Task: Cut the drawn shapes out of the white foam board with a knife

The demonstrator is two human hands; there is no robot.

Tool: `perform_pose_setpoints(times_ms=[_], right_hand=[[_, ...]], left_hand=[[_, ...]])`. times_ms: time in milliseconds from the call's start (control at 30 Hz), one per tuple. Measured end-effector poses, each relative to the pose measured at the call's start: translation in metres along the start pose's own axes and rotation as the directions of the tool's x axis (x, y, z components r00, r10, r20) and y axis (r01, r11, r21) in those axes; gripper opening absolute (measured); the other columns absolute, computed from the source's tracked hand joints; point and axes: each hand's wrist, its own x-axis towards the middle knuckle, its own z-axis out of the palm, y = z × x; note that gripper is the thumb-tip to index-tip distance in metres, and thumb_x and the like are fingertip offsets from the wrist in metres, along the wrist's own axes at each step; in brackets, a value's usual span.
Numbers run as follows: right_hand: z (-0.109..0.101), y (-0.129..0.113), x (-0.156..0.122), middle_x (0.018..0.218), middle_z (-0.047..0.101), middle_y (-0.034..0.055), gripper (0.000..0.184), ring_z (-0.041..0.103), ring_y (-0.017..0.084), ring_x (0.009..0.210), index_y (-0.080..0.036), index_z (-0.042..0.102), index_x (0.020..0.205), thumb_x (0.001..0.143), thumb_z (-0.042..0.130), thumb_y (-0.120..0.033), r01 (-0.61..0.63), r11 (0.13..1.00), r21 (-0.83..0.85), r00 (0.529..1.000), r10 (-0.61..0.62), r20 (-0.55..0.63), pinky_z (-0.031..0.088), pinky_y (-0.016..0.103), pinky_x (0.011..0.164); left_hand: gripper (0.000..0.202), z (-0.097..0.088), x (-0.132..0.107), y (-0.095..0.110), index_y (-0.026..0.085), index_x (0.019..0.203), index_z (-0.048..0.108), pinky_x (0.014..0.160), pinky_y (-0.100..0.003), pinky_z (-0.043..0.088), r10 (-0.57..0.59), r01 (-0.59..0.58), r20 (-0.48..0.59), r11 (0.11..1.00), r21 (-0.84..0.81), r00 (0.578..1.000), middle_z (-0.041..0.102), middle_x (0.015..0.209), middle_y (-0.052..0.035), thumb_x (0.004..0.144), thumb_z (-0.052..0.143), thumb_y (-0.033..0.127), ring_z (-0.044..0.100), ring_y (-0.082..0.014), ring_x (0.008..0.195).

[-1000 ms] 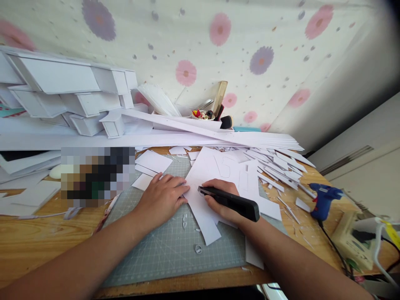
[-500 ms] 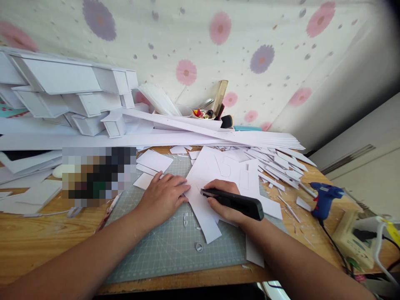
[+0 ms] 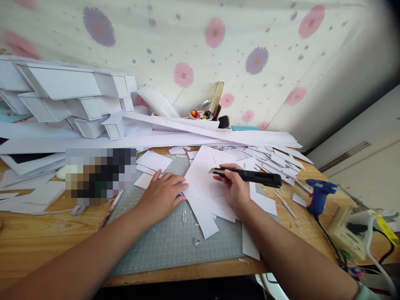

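My left hand [image 3: 162, 193] lies flat with fingers spread on the left edge of a white card sheet [image 3: 204, 187], pressing it onto the grey cutting mat [image 3: 168, 246]. My right hand [image 3: 236, 189] is closed round a black utility knife [image 3: 250, 177], held lifted above the sheet with its blade tip pointing left. Faint drawn outlines show on the sheet under the knife.
Stacked white card models [image 3: 71, 98] and long card strips [image 3: 218, 135] fill the back of the wooden table [image 3: 37, 241]. Many cut strips lie at the right. A blue glue gun [image 3: 318, 191] and a power strip [image 3: 350, 235] sit at the right edge. A tool cup [image 3: 203, 114] stands by the wall.
My right hand has lifted the knife off the sheet and moved it up and to the right. My left hand has stayed on the sheet.
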Motion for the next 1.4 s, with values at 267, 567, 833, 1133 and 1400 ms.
perform_pose_setpoints(times_ms=[267,567,833,1133,1400], right_hand=[[0.004,-0.007,0.001,0.048,0.045,-0.0076,0.021,0.040,0.008,0.045,-0.019,0.071,0.086,0.069,0.071,-0.032,-0.145,0.983,0.112,0.988,0.151,-0.044,0.057,0.032,0.064],[0.001,0.005,0.002,0.052,0.049,-0.0052,0.023,0.042,0.009,0.048,-0.021,0.074,0.089,0.070,0.075,-0.033,-0.193,0.979,0.064,0.981,0.194,-0.001,0.058,0.032,0.067],[0.000,0.004,0.000,0.053,0.050,-0.0049,0.023,0.042,0.008,0.050,-0.021,0.074,0.089,0.069,0.077,-0.033,-0.209,0.977,0.049,0.978,0.209,0.003,0.057,0.029,0.068],[-0.001,0.006,0.001,0.051,0.047,-0.0053,0.025,0.043,0.009,0.049,-0.021,0.073,0.091,0.071,0.076,-0.036,-0.198,0.980,0.031,0.980,0.197,0.031,0.057,0.030,0.067],[-0.002,0.008,0.002,0.053,0.050,-0.0049,0.026,0.043,0.009,0.052,-0.022,0.073,0.092,0.071,0.077,-0.036,-0.215,0.976,0.037,0.976,0.213,0.034,0.056,0.026,0.068]], left_hand=[[0.016,-0.056,-0.052,0.007,0.019,0.100,0.066,0.082,-0.032,0.048,0.028,-0.054,-0.225,0.992,-0.112,0.974,0.068,0.095,-0.0046,0.094,0.052,0.021,0.061,-0.0187,0.090],[0.020,-0.069,-0.149,-0.061,0.022,0.099,0.064,0.088,-0.039,0.046,-0.387,0.477,-0.529,0.878,0.039,0.755,0.065,0.096,-0.0059,0.093,0.048,0.034,0.060,-0.0249,0.095],[0.033,-0.054,-0.145,-0.074,0.020,0.113,0.065,0.098,-0.049,0.042,-0.419,0.500,-0.373,0.852,0.152,0.828,0.055,0.119,-0.0122,0.092,0.047,0.039,0.053,-0.0303,0.112],[0.037,-0.050,-0.141,-0.084,0.020,0.118,0.060,0.102,-0.050,0.042,-0.488,0.564,-0.355,0.813,0.148,0.797,0.053,0.127,-0.0131,0.087,0.052,0.040,0.052,-0.0323,0.118],[0.036,-0.047,-0.140,-0.086,0.022,0.115,0.060,0.101,-0.055,0.040,-0.504,0.586,-0.362,0.794,0.162,0.784,0.054,0.130,-0.0132,0.084,0.057,0.040,0.053,-0.0348,0.118]])
